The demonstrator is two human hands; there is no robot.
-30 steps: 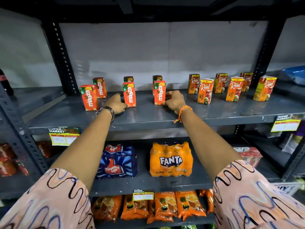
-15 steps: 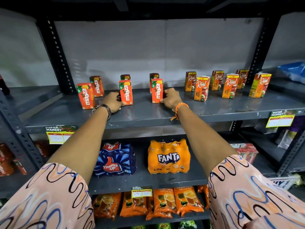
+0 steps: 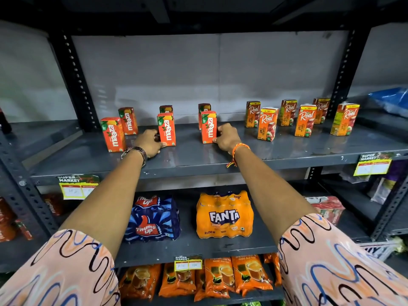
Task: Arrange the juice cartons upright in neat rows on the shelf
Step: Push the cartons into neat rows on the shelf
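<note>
Head view, shelf (image 3: 287, 151): 6 Maaza cartons and 6 Real cartons (image 3: 305, 120) stand upright, in loose pairs front to back.
Left hand (image 3: 150, 142): fingers curled against the left side of the middle front Maaza (image 3: 166, 129).
Right hand (image 3: 226, 138): grasping the right side of the right front Maaza (image 3: 208, 127).
Handling: likely light, stiff, tippy; hold low on the sides and slide.

Orange-red Maaza cartons (image 3: 166, 129) on a dark grey shelf (image 3: 198, 157); peach sleeves (image 3: 66, 272) with squiggly lines
</note>
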